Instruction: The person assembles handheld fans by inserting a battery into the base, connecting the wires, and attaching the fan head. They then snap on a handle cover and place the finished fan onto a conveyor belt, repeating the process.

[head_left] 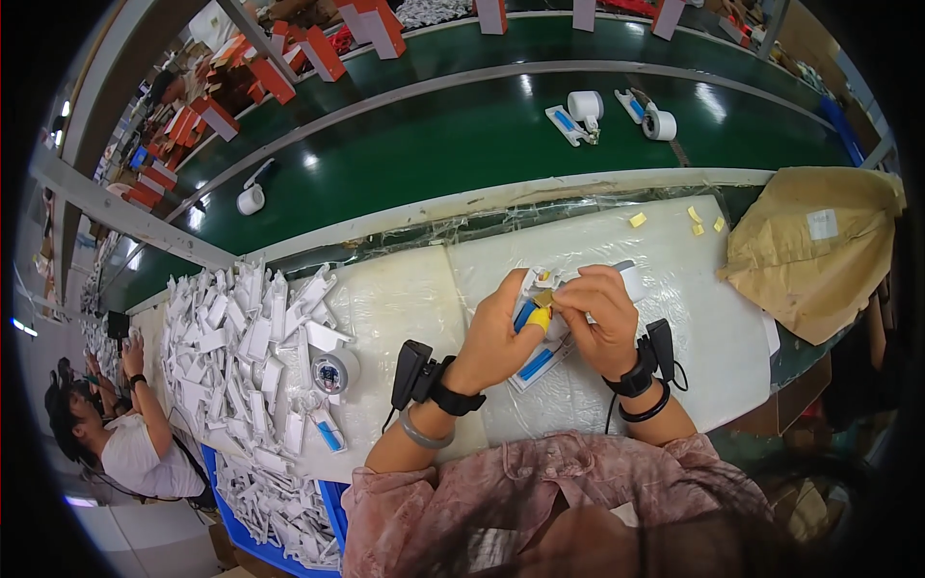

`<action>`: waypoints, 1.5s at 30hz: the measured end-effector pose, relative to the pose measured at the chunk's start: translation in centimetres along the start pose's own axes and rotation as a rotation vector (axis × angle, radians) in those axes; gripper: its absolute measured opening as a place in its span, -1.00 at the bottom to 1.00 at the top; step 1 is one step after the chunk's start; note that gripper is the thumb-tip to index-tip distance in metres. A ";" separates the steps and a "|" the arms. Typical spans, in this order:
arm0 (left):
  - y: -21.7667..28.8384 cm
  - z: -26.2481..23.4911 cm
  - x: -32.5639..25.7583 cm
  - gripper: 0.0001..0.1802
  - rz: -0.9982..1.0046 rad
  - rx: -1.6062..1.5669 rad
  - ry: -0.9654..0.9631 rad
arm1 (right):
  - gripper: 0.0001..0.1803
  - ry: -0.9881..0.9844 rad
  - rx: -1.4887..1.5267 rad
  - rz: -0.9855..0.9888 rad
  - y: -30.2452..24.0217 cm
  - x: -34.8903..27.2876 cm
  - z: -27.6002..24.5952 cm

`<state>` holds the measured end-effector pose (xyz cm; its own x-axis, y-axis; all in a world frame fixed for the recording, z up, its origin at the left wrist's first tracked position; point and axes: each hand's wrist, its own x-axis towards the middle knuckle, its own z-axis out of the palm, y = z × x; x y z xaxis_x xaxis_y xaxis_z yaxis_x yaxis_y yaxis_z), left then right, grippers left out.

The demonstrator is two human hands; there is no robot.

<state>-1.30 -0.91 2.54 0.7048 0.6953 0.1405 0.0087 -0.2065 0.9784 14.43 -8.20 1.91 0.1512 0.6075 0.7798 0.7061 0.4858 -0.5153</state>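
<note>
In front of me my left hand is closed around a white plastic housing with a blue cell in it. Something bright yellow covers the tip of my left thumb. My right hand pinches a small tan-yellow pad against the housing; its fingers partly hide the spot. Below the two hands, another white piece with a blue cell lies on the plastic-covered table. A white rounded part shows just behind my right hand.
A heap of white plastic parts covers the left, with a round white unit beside it. More parts fill a blue bin. Several yellow pads lie far right near brown paper. A green conveyor carries white units; a co-worker stands left.
</note>
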 end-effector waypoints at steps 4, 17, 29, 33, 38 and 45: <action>0.3 0.2 0.0 -0.48 0.036 0.063 0.013 | -0.78 0.014 -0.016 -0.004 0.1 -0.1 0.0; -0.7 0.3 0.6 -0.59 0.352 0.124 0.055 | -0.81 -0.029 -0.019 0.032 -0.4 0.3 -0.1; -0.5 0.8 -0.3 -0.63 -0.040 0.049 0.059 | -0.76 -0.056 -0.034 0.019 -0.3 0.3 -0.2; -0.4 0.9 -0.2 -0.68 -0.023 0.025 0.089 | -0.77 -0.037 -0.029 0.026 -0.3 0.2 0.2; -1.7 0.4 0.2 -0.74 0.062 0.076 0.080 | -0.81 -0.041 -0.128 0.019 -0.3 0.0 0.8; -2.7 -3.7 3.3 -0.58 -0.153 -0.284 0.172 | -0.79 -0.065 -0.189 0.051 0.0 0.1 0.5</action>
<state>-1.67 4.51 0.88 0.5805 0.8142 -0.0113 -0.1096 0.0918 0.9897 14.10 -7.88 1.83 0.1490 0.6705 0.7268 0.8167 0.3309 -0.4727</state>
